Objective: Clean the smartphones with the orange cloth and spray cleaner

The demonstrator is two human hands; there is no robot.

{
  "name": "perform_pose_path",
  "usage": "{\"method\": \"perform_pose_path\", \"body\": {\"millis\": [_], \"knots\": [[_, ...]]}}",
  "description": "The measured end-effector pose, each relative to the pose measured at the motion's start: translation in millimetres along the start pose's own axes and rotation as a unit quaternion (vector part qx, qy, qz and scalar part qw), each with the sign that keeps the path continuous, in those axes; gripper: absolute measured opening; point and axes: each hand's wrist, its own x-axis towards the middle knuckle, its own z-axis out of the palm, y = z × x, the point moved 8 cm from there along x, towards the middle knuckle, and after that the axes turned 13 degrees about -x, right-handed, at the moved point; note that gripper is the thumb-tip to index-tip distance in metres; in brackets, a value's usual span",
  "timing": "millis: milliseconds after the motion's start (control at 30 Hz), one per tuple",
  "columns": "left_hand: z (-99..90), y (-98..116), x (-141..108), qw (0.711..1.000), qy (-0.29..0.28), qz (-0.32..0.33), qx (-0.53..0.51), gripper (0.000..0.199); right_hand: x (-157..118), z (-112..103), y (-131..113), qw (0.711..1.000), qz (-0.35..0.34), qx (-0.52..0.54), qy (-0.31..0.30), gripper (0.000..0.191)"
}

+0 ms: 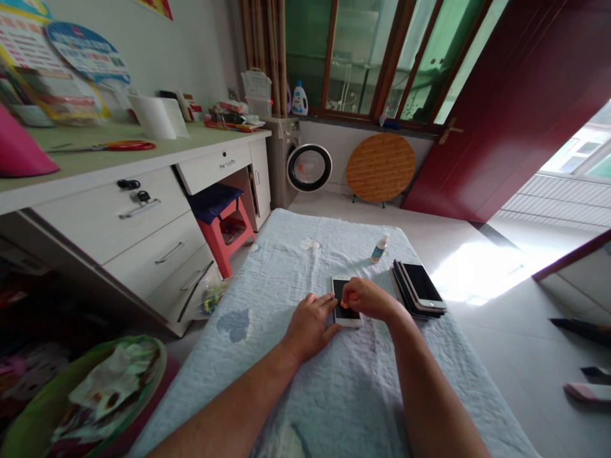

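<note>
A white-framed phone (352, 322) with a dark screen lies flat on the light blue quilted cloth (281, 254). My left hand (310, 324) rests at its left edge, fingers stretched out and touching the frame. Over the screen is my right hand (365, 298), its fingers curled round a small orange thing (344, 305) that is mostly hidden. To the right of the phone lies a stack of several phones (422, 286), the top one white-framed. A small spray bottle (379, 249) stands upright behind, between the single phone and the stack.
A white desk (157, 229) with drawers runs along the left, a pink stool (224, 238) beneath it. A waste basket (160, 356) stands at the lower left. Beyond the cloth are a washing machine (281, 143) with its door open and a round wooden board (380, 166).
</note>
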Motion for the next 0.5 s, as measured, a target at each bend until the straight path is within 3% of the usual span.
{"method": "perform_pose_path", "body": {"millis": [267,500], "knots": [[0.5,-1.7,0.3,1.000,-0.001,0.012,-0.002,0.049,11.8,-9.9,23.3,0.973,0.100,-0.096,0.187,0.018],[0.2,-2.5,0.2,1.000,0.007,0.004,-0.004,0.047,24.0,-4.1,7.8,0.960,0.094,-0.094,0.248,0.019]]}}
